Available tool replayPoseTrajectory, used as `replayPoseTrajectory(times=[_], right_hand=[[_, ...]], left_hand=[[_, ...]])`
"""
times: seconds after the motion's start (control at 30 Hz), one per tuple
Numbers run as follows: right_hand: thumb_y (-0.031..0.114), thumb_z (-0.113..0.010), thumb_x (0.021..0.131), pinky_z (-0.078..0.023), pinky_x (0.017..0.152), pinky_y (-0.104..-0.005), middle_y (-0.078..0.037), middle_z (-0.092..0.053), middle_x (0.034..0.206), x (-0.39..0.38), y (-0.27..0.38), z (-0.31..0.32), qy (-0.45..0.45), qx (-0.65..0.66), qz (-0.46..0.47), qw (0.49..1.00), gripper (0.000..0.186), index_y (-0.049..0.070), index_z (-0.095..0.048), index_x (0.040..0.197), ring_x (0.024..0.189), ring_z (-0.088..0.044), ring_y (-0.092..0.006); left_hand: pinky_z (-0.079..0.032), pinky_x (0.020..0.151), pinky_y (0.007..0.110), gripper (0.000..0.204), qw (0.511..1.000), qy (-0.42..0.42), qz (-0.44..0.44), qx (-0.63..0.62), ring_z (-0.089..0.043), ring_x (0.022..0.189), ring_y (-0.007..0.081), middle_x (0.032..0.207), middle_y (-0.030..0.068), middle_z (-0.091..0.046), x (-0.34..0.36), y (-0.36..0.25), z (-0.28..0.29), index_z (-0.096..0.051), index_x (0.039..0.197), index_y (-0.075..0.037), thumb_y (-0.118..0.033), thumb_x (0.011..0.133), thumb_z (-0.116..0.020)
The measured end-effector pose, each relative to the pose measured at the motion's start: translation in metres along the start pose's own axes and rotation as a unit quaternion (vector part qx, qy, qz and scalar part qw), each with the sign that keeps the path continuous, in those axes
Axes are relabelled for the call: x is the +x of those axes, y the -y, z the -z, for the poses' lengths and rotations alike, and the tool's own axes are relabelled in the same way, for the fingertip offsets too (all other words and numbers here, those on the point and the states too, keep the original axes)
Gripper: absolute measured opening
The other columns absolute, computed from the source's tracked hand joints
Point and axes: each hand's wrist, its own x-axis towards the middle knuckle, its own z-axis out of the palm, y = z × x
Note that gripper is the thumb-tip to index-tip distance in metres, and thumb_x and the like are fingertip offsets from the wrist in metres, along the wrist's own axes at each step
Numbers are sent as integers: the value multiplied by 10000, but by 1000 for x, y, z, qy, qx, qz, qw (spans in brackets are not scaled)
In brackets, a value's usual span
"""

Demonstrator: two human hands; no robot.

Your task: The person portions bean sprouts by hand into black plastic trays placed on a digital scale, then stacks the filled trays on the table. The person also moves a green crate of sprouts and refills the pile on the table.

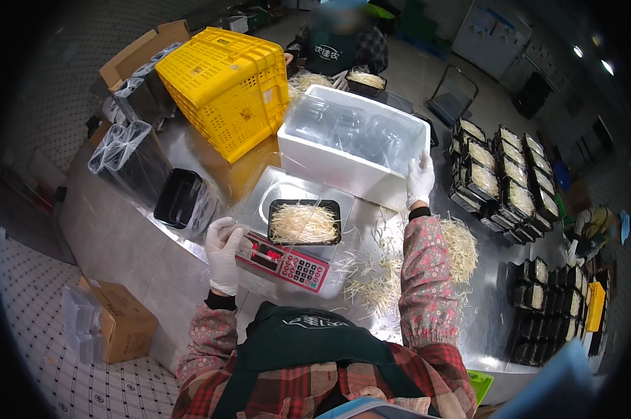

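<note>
My gloved left hand (223,255) is at the left end of a red-and-white digital scale (284,264), its fingers bent and somewhat apart, with nothing visible between them. On the scale's clear platform sits a black tray (304,242) filled with bean sprouts (303,223). My gloved right hand (420,180) is wrapped around the near right corner of a white foam box (343,167), with the fingers reaching up toward its rim. Clear plastic lines the box. Loose sprouts (378,286) lie between the scale and my right forearm.
A yellow crate (218,84) stands tilted at the back left. Nearer are an empty black tray (178,198) and bagged tray stacks (130,153). Filled trays (515,178) are piled at right. Across the table, a person's gloved hand (340,81) is beside another sprout tray (366,82).
</note>
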Motion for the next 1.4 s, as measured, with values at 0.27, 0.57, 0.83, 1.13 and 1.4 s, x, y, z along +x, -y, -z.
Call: replayPoseTrajectory(times=[0.27,0.57,0.83,1.13,1.4], right_hand=[[194,-697,846,-507,780,-344,-106,-616,942,-145,56,-2,384,-49,82,918,382,113,-624,1211,888,-626,-235],[139,-714,827,-519,676,-315,-107,-675,788,-127,67,21,379,-57,70,921,134,27,-698,899,734,-658,-216],[45,-703,838,-475,660,-255,-56,-634,835,-140,112,-5,373,132,70,916,112,1,-694,941,738,-593,-121],[98,-706,827,-509,795,-294,-85,-644,971,-150,99,-20,369,-14,170,914,146,61,-724,966,916,-620,-202],[60,-629,903,-439,843,-221,-45,-575,1098,-156,146,0,367,336,-99,862,397,23,-564,1293,928,-530,-88]], left_hand=[[-482,617,225,267,999,-29,14,15,-573,680,102,937,84,-655,12,18,28,-551,1181,-34,-46,916,-585],[-433,560,207,319,994,-108,-5,-6,-538,641,79,924,61,-655,31,11,33,-547,1215,-27,-92,910,-614],[-461,588,210,325,995,-83,0,-49,-567,685,83,936,68,-661,35,13,30,-539,1224,-21,-72,911,-611],[-429,579,184,302,995,-86,-40,-10,-553,661,66,938,55,-675,32,7,37,-561,1209,-25,-89,917,-610],[-438,573,178,272,997,62,36,34,-564,652,53,933,81,-698,24,20,10,-595,1178,-27,-39,907,-609]])
